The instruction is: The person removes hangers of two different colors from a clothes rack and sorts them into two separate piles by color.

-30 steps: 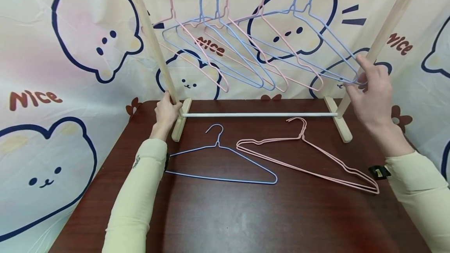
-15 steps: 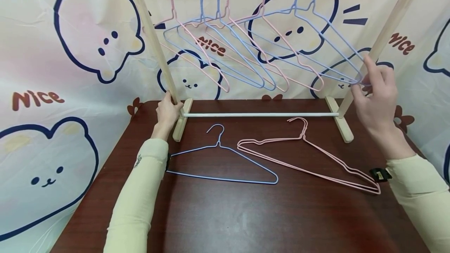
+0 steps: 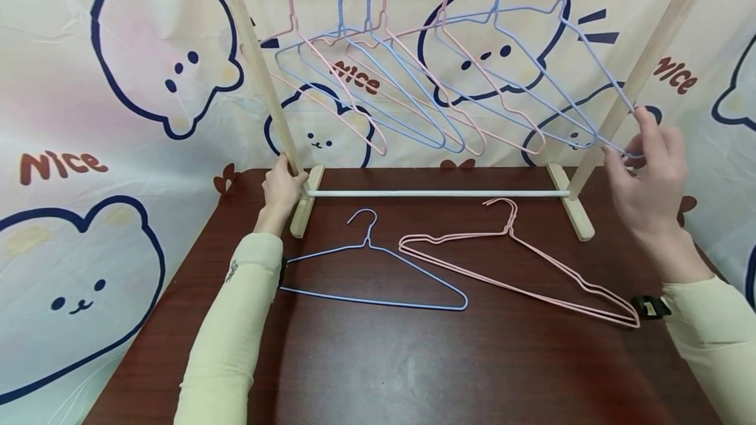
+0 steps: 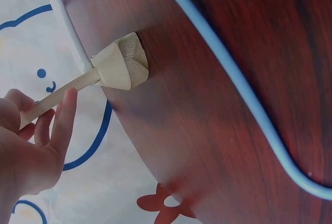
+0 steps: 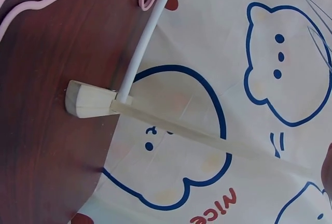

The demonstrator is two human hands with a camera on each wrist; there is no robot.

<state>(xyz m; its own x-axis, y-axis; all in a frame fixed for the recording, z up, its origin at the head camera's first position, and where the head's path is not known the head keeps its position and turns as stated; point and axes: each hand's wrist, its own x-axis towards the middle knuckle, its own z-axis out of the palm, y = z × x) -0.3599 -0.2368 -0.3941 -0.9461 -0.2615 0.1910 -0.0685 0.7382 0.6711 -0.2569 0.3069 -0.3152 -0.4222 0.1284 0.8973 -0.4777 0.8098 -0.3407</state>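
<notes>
My left hand [image 3: 280,189] grips the lower part of the left wooden post [image 3: 255,58] of a hanging rack; in the left wrist view, its fingers wrap the post just above the foot [image 4: 122,66]. My right hand [image 3: 652,182] pinches the lower right corner of the rightmost blue hanger [image 3: 592,52], in front of the right post. That hanger's hook top is out of frame. Several pink and blue hangers hang to its left. In the right wrist view, only a sliver of a finger [image 5: 327,175] shows at the right edge.
On the brown table [image 3: 384,372] lie a blue hanger [image 3: 378,302] and two stacked pink hangers [image 3: 509,218]. A white lower bar [image 3: 437,193] joins the rack's feet. A patterned curtain [image 3: 136,228] stands behind and at both sides.
My right hand has moved to the right, drawing the rightmost blue hanger away from the blue one beside it, so their gap is wider. My left hand stays on the post.
</notes>
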